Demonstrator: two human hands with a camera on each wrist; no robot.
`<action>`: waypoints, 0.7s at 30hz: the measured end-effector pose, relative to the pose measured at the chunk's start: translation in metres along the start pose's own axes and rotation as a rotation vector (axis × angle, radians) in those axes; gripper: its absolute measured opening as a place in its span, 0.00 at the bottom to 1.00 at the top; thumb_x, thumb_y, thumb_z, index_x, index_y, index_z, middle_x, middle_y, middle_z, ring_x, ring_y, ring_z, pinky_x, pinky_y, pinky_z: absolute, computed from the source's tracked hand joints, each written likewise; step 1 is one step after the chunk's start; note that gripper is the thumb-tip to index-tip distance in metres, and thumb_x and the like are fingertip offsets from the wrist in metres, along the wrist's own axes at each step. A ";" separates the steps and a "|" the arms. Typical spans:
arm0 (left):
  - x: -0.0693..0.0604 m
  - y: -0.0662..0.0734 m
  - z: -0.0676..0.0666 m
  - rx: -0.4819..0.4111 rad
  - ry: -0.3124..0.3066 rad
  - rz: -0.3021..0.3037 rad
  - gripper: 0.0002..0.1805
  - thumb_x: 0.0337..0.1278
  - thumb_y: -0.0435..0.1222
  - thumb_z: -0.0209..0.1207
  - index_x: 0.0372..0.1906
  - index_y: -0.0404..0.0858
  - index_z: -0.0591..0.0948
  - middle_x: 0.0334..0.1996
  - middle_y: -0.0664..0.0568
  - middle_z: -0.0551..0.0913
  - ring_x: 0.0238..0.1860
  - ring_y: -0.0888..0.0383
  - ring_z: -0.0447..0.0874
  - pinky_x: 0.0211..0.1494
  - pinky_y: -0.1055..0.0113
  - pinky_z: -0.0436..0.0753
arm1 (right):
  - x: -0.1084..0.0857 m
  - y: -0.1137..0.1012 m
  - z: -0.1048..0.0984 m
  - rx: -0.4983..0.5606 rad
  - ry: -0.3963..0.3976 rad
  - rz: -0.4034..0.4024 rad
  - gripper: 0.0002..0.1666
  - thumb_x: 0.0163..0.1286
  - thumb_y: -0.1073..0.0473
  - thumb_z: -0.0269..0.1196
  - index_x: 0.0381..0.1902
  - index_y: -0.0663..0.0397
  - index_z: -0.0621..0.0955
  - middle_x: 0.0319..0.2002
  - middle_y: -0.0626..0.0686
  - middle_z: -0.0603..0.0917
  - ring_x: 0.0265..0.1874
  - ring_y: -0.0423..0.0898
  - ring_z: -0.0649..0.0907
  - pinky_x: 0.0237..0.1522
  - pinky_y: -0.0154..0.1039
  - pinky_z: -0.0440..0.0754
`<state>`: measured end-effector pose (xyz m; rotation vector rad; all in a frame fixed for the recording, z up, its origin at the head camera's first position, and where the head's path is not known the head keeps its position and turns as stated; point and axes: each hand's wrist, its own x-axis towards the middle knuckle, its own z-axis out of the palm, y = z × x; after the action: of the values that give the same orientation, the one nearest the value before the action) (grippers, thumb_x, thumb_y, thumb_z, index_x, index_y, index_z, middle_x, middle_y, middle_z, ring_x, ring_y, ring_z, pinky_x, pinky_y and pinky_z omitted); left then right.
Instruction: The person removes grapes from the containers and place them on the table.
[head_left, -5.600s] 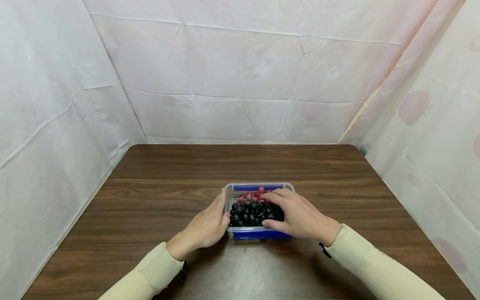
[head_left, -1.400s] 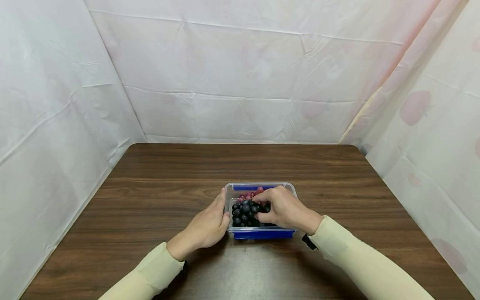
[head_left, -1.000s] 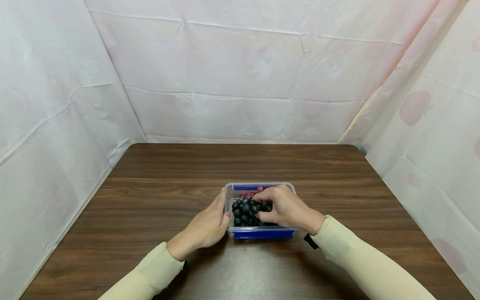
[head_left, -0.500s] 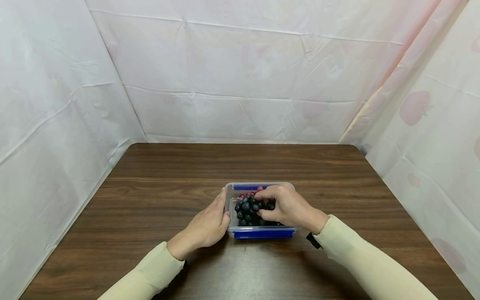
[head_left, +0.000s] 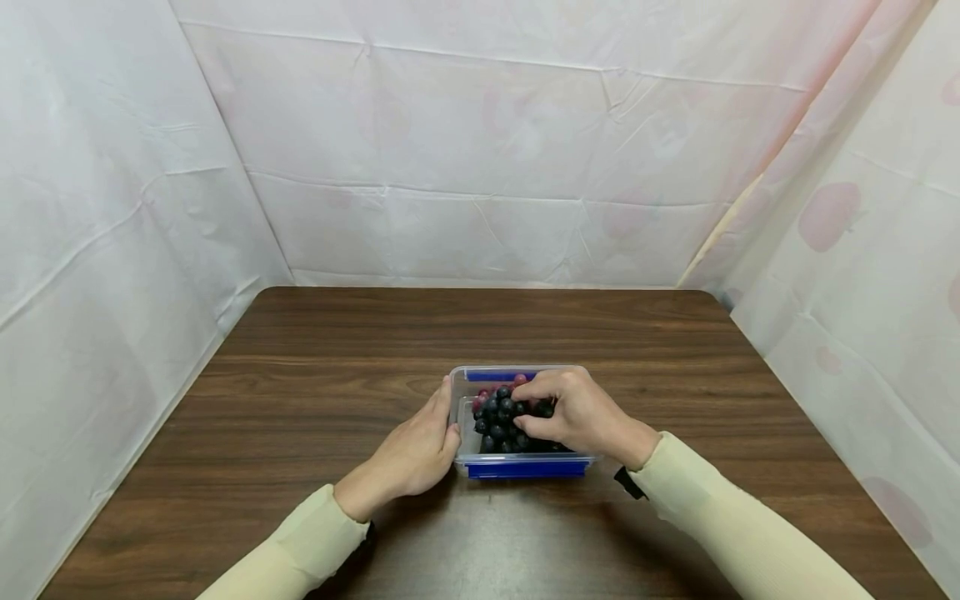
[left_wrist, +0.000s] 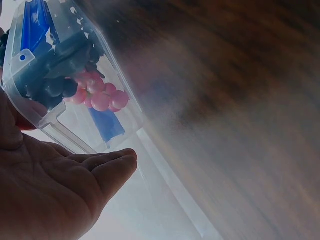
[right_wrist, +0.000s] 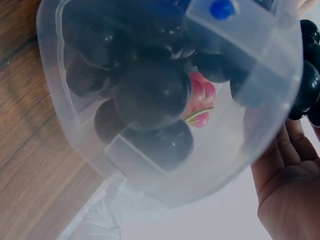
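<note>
A clear plastic food container [head_left: 467, 459] with blue latches stands on the table. Straight fingers of my left hand [head_left: 405, 452] lie along its left wall, with the palm turned toward it. My right hand [head_left: 581, 415] reaches in over the right side and pinches a bunch of black grapes [head_left: 495, 432] between thumb and fingers. In the right wrist view some black grapes [right_wrist: 307, 85] show above the rim beside my right hand [right_wrist: 290, 187]. Red grapes [left_wrist: 100, 97] lie at the far side of the container, partly hidden by the black ones and the right hand.
The brown wood-grain table [head_left: 360, 350] extends around the container on all sides. Pale plastic sheeting [head_left: 480, 150] hangs behind it and along both sides.
Earlier my right hand lay spread over the grapes; now it pinches the black bunch. The bunch has shifted rightward, baring some of the container's left floor. My left hand has stayed put.
</note>
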<state>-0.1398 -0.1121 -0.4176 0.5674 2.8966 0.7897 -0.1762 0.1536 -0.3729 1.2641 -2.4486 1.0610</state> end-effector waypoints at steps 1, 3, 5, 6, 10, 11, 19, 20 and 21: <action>0.000 0.000 0.000 -0.001 -0.003 -0.001 0.40 0.78 0.42 0.45 0.82 0.32 0.42 0.81 0.41 0.49 0.79 0.50 0.54 0.78 0.52 0.63 | 0.000 0.000 0.000 0.012 0.007 -0.002 0.10 0.59 0.62 0.75 0.40 0.47 0.91 0.36 0.42 0.87 0.30 0.37 0.82 0.28 0.31 0.81; 0.000 0.000 0.000 -0.002 -0.007 -0.002 0.40 0.78 0.42 0.45 0.82 0.32 0.42 0.81 0.41 0.49 0.79 0.50 0.54 0.77 0.52 0.63 | -0.001 0.000 -0.001 0.034 0.024 -0.006 0.11 0.60 0.63 0.75 0.41 0.46 0.91 0.36 0.42 0.87 0.29 0.38 0.82 0.27 0.31 0.80; 0.000 0.000 -0.001 -0.001 -0.010 -0.003 0.40 0.78 0.42 0.45 0.82 0.32 0.42 0.81 0.41 0.48 0.79 0.50 0.54 0.77 0.52 0.63 | -0.001 0.000 -0.001 0.052 0.037 -0.006 0.11 0.60 0.63 0.75 0.41 0.46 0.91 0.36 0.42 0.87 0.29 0.38 0.82 0.27 0.31 0.80; 0.000 0.000 -0.001 -0.002 -0.010 -0.005 0.40 0.78 0.42 0.45 0.82 0.32 0.42 0.81 0.41 0.49 0.79 0.50 0.54 0.77 0.52 0.63 | -0.001 0.001 -0.002 0.057 0.042 -0.006 0.11 0.60 0.63 0.75 0.41 0.46 0.91 0.37 0.42 0.88 0.30 0.39 0.82 0.28 0.31 0.81; 0.000 0.000 -0.001 0.004 -0.007 -0.007 0.40 0.78 0.42 0.45 0.82 0.32 0.42 0.81 0.41 0.49 0.79 0.50 0.55 0.77 0.52 0.63 | 0.000 0.001 -0.002 0.071 0.052 0.002 0.11 0.59 0.63 0.76 0.41 0.47 0.91 0.39 0.42 0.89 0.33 0.39 0.84 0.30 0.31 0.82; 0.000 0.000 -0.001 0.003 -0.006 -0.006 0.40 0.78 0.42 0.45 0.82 0.32 0.42 0.81 0.41 0.49 0.79 0.50 0.55 0.77 0.52 0.63 | 0.000 0.001 -0.002 0.073 0.054 0.003 0.11 0.59 0.63 0.76 0.41 0.47 0.91 0.39 0.42 0.89 0.34 0.39 0.84 0.30 0.31 0.82; 0.000 0.000 0.000 0.007 -0.005 -0.001 0.40 0.78 0.42 0.45 0.82 0.32 0.42 0.81 0.41 0.49 0.79 0.50 0.54 0.78 0.52 0.62 | -0.001 0.002 -0.004 0.080 0.085 0.031 0.12 0.58 0.63 0.77 0.42 0.50 0.91 0.38 0.42 0.89 0.32 0.39 0.84 0.29 0.33 0.83; 0.000 0.000 0.000 0.007 -0.006 -0.001 0.40 0.78 0.42 0.45 0.82 0.32 0.42 0.81 0.41 0.49 0.79 0.50 0.54 0.78 0.53 0.62 | -0.001 0.002 -0.004 0.081 0.086 0.036 0.13 0.58 0.63 0.77 0.42 0.51 0.91 0.38 0.43 0.89 0.32 0.38 0.85 0.29 0.33 0.83; 0.000 0.000 -0.001 0.006 -0.007 -0.001 0.40 0.78 0.41 0.45 0.82 0.32 0.42 0.81 0.40 0.49 0.79 0.50 0.54 0.78 0.53 0.62 | -0.001 0.002 -0.004 0.080 0.088 0.038 0.13 0.58 0.64 0.77 0.42 0.51 0.91 0.38 0.43 0.89 0.32 0.38 0.85 0.29 0.33 0.83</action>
<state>-0.1395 -0.1123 -0.4170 0.5676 2.8939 0.7769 -0.1778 0.1574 -0.3715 1.1719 -2.3961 1.2091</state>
